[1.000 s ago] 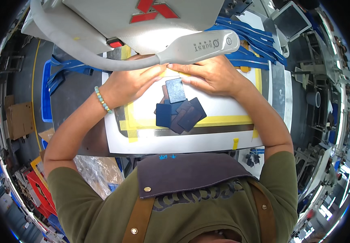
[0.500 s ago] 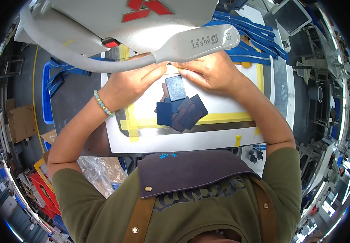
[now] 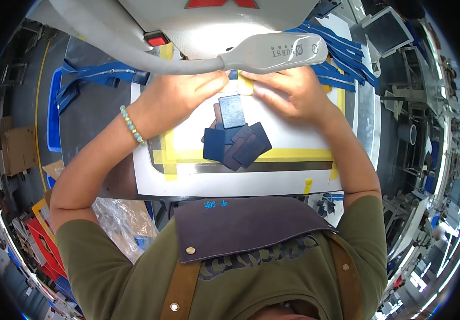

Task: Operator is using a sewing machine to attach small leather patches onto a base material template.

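Here we are at the pale machine, with both bare hands in close beneath its grey lever. The left hand comes in from the left, fingers bent toward the middle, some tips tucked out of sight by the lever; whether they pinch anything, I cannot tell. Opposite, the right hand has its index finger at the yellow strip, thumb apart and below; a firm grip there can't be confirmed either.

And between them, the piece to watch: a small blue patch, only partly showing, just beyond the pale strip. So 1 patch is up at the working spot, and how finished it is stays hidden by fingers and lever.

Just this side of the hands lies the loose pile of patches, at least 6, blue and dark purple, overlapping on the white board; neither hand touches it. Done or waiting? The view doesn't settle that. Blue zippered strips lie in 2 groups, at right and left, both clear of the fingers.
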